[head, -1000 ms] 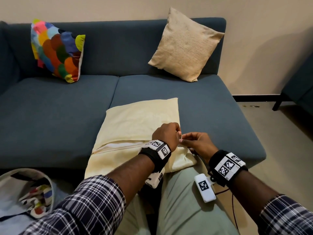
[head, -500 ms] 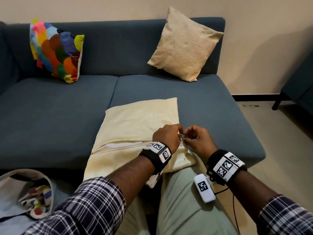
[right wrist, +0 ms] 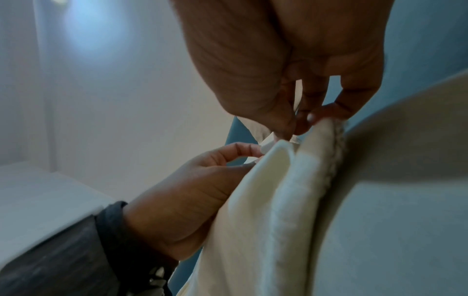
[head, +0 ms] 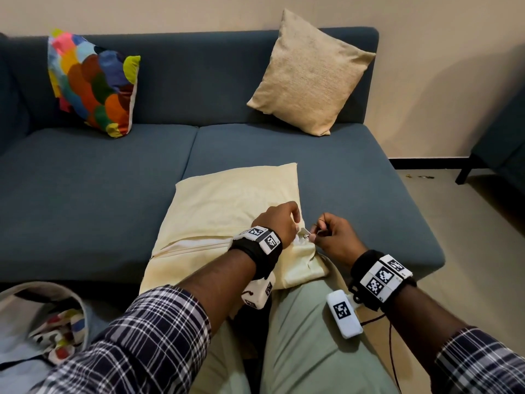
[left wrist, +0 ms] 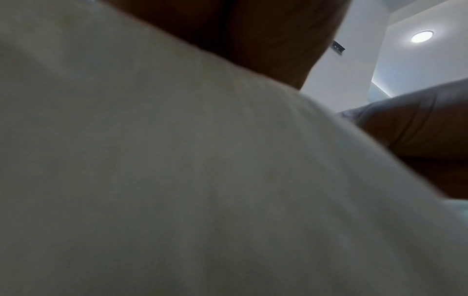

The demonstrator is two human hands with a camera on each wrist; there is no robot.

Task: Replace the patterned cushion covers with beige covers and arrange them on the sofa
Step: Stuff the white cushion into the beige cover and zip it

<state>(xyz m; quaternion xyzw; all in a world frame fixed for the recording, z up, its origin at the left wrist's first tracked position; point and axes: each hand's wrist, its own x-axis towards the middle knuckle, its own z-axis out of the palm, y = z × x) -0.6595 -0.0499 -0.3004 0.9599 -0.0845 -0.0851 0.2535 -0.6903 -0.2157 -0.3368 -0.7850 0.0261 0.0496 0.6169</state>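
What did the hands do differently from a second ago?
The right hand drew a little to the right, off the left hand, and now pinches something small at the corner of the cream cushion; what it is, is too small to tell. The left hand kept its grip on that corner. The colourful cushion, the beige cushion and the sofa stayed put.

Both hands at cream cushion cover's (right wrist: 255, 220) edge, right hand (right wrist: 286, 66) pinching above, left hand (right wrist: 192, 192) gripping below
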